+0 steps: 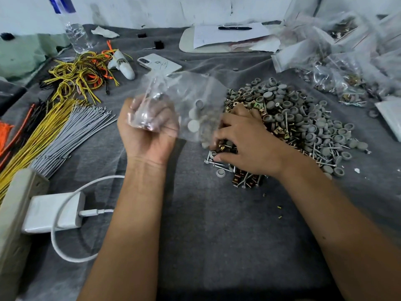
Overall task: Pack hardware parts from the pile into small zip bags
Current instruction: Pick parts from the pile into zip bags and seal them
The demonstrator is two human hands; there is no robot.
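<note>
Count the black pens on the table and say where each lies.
1. The black pen lies flat on the white paper at the far edge of the table. Others may be hidden beneath the filled zip bags at the right.

The bench [217, 235] is covered with a matt grey cloth, faintly felted. The pile [303, 118] is made up of dull grey plastic caps, bright steel screws and brassy, glossy metal clips, while the zip bag [191, 101] is formed of thin, clear, shiny plastic film.
</note>
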